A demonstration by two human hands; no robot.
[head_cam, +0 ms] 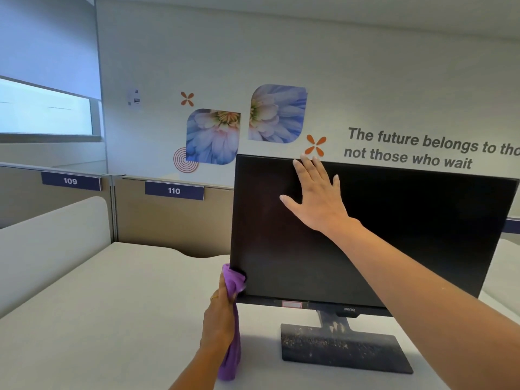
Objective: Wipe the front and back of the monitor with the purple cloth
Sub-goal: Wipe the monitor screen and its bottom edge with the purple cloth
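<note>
A black monitor (394, 237) with a dark screen stands on a flat rectangular base (343, 347) on the white desk. My left hand (219, 319) grips the purple cloth (233, 280) and holds its bunched top against the monitor's lower left corner; the rest of the cloth hangs down under my wrist. My right hand (315, 195) lies flat, fingers spread, on the upper part of the screen, with its fingertips at the top edge. The back of the monitor is hidden.
The white desk (98, 319) runs to beige partition panels with number plates 109 (70, 181) and 110 (174, 190). A low white divider (50, 235) borders the desk's left side. Behind the partitions a wall carries flower pictures and lettering.
</note>
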